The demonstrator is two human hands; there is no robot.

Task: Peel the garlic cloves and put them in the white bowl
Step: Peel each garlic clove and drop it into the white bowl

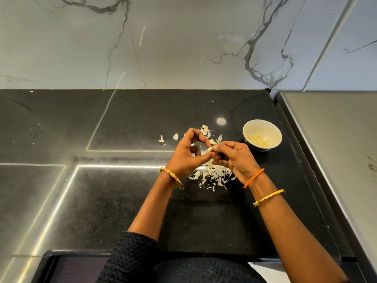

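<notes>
Both hands meet over the black surface [122,201], pinching one garlic clove [210,148] between them: the left hand [188,152] holds it with thumb and forefinger, and the right hand [232,158] grips its other end with curled fingers. The clove looks tiny, light and firm, its papery skin thin and likely brittle, so a fingertip hold at the ends with a nail working the skin should suit. Loose peels [214,176] lie just under and beyond the hands. The white bowl [262,134], right of the right hand, already holds several peeled cloves [258,140].
</notes>
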